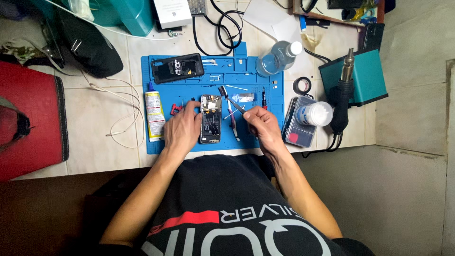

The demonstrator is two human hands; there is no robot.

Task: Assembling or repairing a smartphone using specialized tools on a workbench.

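A black shirt (222, 208) fills the foreground. The left hand (182, 129) steadies the opened phone (211, 118) on a blue rubber mat (258, 78); the right hand (261, 124) pinches slim metal tweezers (237, 105). A yellow-labelled glue tube (153, 116) lies left.

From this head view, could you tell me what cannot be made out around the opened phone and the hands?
- Opened phone: its inner parts are too small to tell apart.
- Left hand: its fingertips cover the phone's left edge.
- Tweezers in the right hand: too small to show whether the tips hold anything.
- Teal box: cut off by the top edge.
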